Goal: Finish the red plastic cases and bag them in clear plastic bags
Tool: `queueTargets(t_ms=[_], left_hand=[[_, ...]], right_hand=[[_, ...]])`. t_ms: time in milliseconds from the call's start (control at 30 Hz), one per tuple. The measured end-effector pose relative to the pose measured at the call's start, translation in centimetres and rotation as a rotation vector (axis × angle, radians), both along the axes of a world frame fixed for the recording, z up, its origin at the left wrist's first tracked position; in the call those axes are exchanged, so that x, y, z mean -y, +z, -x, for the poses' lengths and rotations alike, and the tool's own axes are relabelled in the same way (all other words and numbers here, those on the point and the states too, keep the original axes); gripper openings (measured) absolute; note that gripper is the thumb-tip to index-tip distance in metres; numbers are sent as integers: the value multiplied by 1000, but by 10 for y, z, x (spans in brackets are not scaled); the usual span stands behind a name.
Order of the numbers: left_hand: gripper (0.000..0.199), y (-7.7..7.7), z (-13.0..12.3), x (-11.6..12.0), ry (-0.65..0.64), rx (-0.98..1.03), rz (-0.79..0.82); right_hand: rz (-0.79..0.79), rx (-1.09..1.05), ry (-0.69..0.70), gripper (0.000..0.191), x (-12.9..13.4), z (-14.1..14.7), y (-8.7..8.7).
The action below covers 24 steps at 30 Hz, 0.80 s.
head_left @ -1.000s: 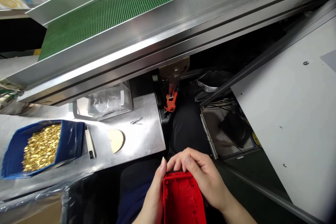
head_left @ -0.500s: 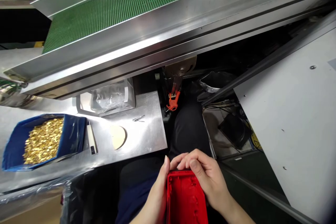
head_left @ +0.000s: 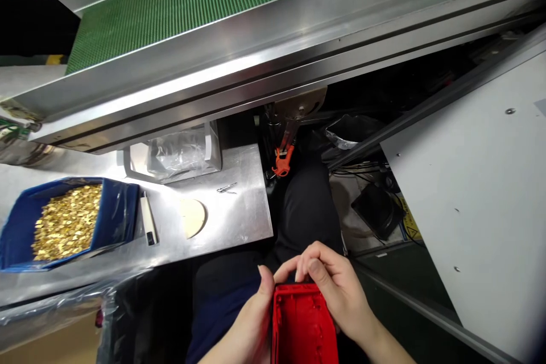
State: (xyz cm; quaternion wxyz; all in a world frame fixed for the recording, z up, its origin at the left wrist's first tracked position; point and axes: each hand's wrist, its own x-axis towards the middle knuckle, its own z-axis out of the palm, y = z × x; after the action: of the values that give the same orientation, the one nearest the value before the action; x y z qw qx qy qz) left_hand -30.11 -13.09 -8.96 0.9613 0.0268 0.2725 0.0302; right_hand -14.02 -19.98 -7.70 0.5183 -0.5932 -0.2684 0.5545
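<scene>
A red plastic casing (head_left: 301,324), open-topped and hollow with small moulded features along its inner walls, lies over my lap at the bottom of the view. My left hand (head_left: 256,310) cups its left side, thumb raised and fingers reaching behind the far end. On the right, my right hand (head_left: 335,287) curls over the far right corner, its fingertips bent at the far edge. Both hands touch the casing. Whether something small sits between the right fingertips cannot be seen.
A blue bin (head_left: 115,213) of small gold-coloured parts stands on the metal table (head_left: 251,205) with a white-handled tool (head_left: 148,219), a cream rounded piece (head_left: 194,218), tweezers (head_left: 227,188) and a clear-lined tray (head_left: 174,156). Beyond runs a green conveyor belt (head_left: 205,3); a white panel (head_left: 473,182) stands right.
My left thumb has moved away from the casing's far left corner. My right fingers have shifted slightly at the far edge. The view has moved a little.
</scene>
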Motion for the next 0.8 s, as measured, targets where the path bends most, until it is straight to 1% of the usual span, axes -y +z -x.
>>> queueTargets(t_ms=[33,100,167,233,300,400,467,500,533,600,633,667,700,733,800], left_hand=[[79,-2,4,0,-9,40,-22],[81,-5,12,0,-43,108,-73],[86,-7,19,-1,-70,140,-110],[90,-9,23,-1,-74,133,-114],[93,-10,24,-2,-58,117,-107],[93,-11,25,-2,-33,105,-105],[94,-11,25,-3,-11,114,-98],[97,-10,27,-3,-6,122,-94],[100,-10,28,-4,-5,128,-97],[107,-9,34,-6,-10,114,-137],[109,-9,38,-8,-19,104,-183],[111,-9,43,-9,-29,95,-239],[112,-9,48,-10,-40,90,-293],[112,-10,53,-12,-50,87,-335],[108,-11,64,-13,-57,82,-388]], right_hand=[[2,6,15,33,1,1,-1],[19,107,-3,32,7,4,-7],[54,264,-80,33,13,8,-16],[86,368,-159,34,17,12,-23],[89,367,-173,32,18,14,-25],[18,296,-107,32,17,16,-23],[1,328,-89,32,19,15,-22],[3,372,-109,31,22,14,-23],[13,427,-163,30,24,12,-25],[44,524,-338,30,28,6,-30],[66,556,-417,31,27,2,-34],[91,583,-463,31,23,-2,-37],[112,613,-451,31,15,-6,-40],[121,655,-367,29,4,-9,-44],[87,750,-96,24,-30,-8,-53]])
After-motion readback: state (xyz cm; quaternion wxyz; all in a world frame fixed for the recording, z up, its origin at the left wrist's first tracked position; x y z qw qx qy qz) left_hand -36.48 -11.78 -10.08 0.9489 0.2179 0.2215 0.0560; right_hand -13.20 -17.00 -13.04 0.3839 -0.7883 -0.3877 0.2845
